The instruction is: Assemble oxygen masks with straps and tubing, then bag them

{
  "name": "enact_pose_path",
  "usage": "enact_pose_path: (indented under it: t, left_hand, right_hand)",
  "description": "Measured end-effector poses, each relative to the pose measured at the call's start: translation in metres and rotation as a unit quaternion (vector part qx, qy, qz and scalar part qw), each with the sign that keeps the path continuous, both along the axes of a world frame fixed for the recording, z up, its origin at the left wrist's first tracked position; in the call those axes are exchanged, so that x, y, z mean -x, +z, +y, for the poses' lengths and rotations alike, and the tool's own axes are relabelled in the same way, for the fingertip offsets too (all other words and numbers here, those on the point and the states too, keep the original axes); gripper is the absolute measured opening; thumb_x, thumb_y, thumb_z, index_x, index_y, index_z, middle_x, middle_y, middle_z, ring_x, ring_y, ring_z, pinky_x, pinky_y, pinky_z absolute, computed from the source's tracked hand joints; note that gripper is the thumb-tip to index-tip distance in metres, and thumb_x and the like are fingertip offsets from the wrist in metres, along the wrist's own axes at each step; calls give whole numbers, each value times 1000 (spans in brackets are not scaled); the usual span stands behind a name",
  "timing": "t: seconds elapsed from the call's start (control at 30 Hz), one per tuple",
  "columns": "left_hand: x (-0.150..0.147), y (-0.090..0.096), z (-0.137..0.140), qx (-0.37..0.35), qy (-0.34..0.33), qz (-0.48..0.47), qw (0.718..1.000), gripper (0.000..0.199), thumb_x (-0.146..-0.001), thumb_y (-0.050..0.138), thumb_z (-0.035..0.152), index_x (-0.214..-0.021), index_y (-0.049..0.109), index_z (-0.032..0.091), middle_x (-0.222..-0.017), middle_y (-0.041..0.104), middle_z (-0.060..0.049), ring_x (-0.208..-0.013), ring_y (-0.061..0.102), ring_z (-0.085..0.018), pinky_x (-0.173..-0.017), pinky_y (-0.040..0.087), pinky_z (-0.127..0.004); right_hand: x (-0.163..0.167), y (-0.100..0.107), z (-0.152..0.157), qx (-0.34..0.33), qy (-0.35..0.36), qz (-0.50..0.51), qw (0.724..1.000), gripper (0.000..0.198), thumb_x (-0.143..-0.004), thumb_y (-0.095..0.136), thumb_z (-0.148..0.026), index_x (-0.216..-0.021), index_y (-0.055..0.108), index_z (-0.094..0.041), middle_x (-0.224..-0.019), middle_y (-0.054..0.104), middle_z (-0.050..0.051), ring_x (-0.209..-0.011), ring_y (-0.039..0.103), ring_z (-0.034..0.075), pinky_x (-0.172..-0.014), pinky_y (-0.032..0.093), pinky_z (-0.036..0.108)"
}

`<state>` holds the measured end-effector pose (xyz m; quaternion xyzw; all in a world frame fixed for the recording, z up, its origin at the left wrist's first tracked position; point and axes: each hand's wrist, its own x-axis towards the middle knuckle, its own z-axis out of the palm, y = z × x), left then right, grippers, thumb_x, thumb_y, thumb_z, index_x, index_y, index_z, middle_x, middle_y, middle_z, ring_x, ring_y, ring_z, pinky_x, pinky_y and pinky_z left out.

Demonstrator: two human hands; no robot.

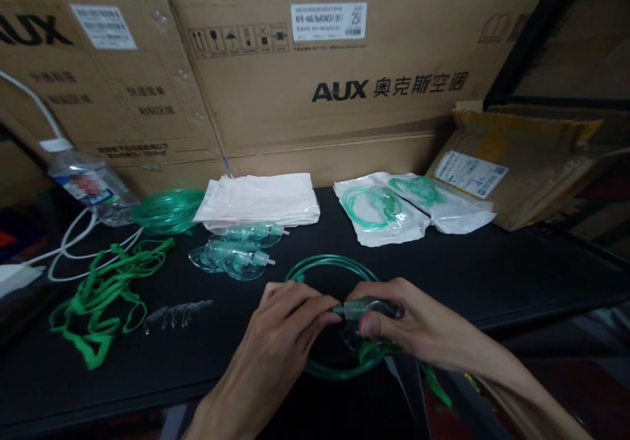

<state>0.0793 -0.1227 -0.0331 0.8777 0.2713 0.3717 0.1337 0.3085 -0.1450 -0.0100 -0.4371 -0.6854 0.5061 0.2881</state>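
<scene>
My left hand (283, 325) is closed, its fingertips pinching the end of a green oxygen tube (339, 260). The tube lies coiled in a loop behind and below my hands. My right hand (406, 315) grips a clear green oxygen mask (355, 309) by its connector, which points left. Tube end and connector meet between my fingertips; I cannot tell how deep the tube sits. Much of the mask is hidden by my right hand. A green strap (436, 387) hangs below my right wrist. More oxygen masks (233, 256) lie just beyond my left hand.
At left are green elastic straps (101, 295), small clear pieces (177, 314), coiled green tubing (170, 210) and a plastic bottle (91, 180). A white bag stack (260, 200) and packed mask sets (377, 210) lie behind. Cardboard boxes (315, 118) stand against the back.
</scene>
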Motion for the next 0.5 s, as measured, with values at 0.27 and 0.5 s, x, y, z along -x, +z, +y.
enact_pose_path:
  t: [0.27, 0.5]
  left_hand:
    - [2, -3, -3, 21, -1, 34, 999, 33, -96, 52, -5, -111, 64, 22, -96, 69, 1, -86, 60, -17, -85, 41, -36]
    - [3, -5, 0, 42, 22, 64, 997, 23, -100, 55, 8, -110, 66, 26, -97, 70, 1, -91, 63, -20, -84, 45, -36]
  right_hand:
    - [-5, -12, -6, -126, 4, -101, 987, 15, -98, 66, -32, -95, 79, -26, -103, 76, 2, -93, 68, 21, -83, 47, 27]
    - [5, -2, -9, -121, -20, -147, 981, 25, -97, 65, -47, -104, 76, -26, -95, 76, 1, -89, 68, 20, -81, 49, 27]
